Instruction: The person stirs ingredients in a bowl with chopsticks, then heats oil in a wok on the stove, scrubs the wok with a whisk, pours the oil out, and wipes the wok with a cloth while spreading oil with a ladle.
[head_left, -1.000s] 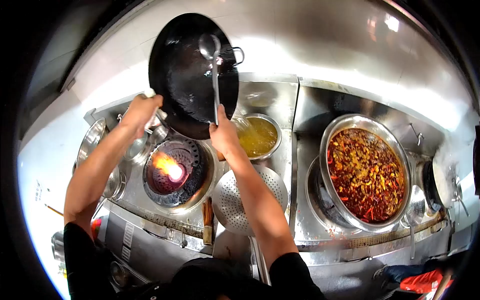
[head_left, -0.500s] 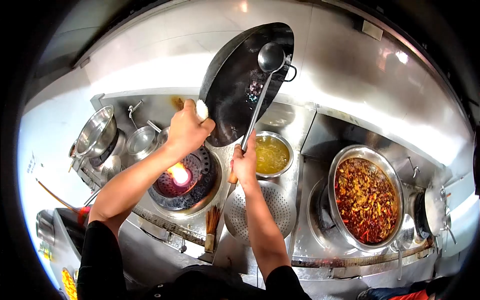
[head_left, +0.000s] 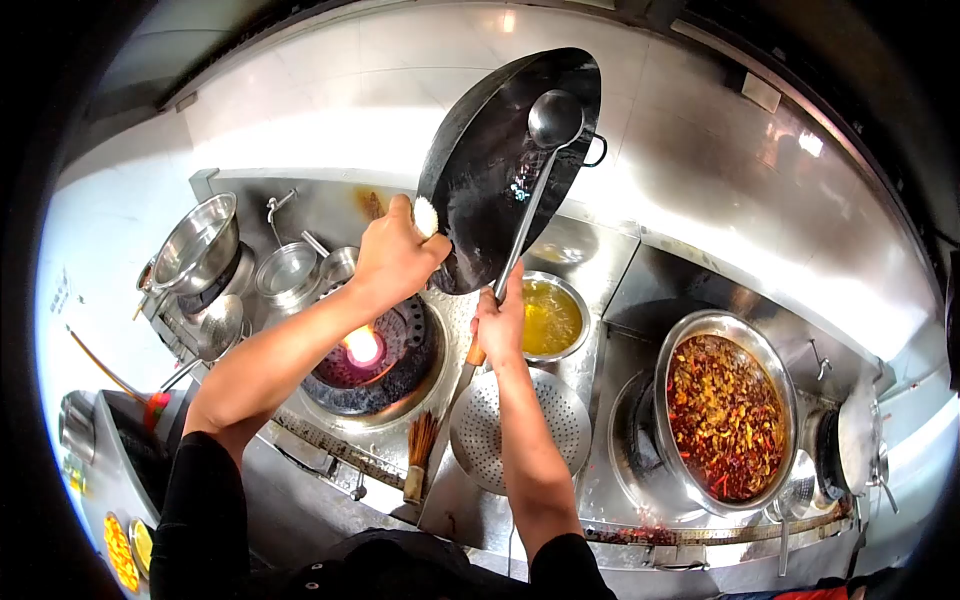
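Observation:
A large black wok (head_left: 470,180) is held up, steeply tilted, above the stove. My left hand (head_left: 395,250) is closed round its near rim, with a white cloth (head_left: 426,216) showing between the fingers. My right hand (head_left: 500,325) grips a ladle (head_left: 556,120) by its long handle, close to the wooden end. The ladle's bowl lies in front of the wok's inner face, near the small ring handle; whether they touch I cannot tell. Below stands a metal bowl of yellow oil (head_left: 552,318), and a perforated strainer (head_left: 520,430) is under my right forearm.
A lit burner (head_left: 365,345) glows under my left forearm. A bamboo brush (head_left: 418,455) lies beside it. At right sits a big metal basin (head_left: 790,440) of red chilli food. Metal bowls (head_left: 195,245) and sieves (head_left: 287,272) stand at left. A tiled wall (head_left: 400,110) rises behind.
In the view, the wok, ladle and both hands sit slightly further right, while the surroundings have also shifted a little as the camera turned. Both grips are the same.

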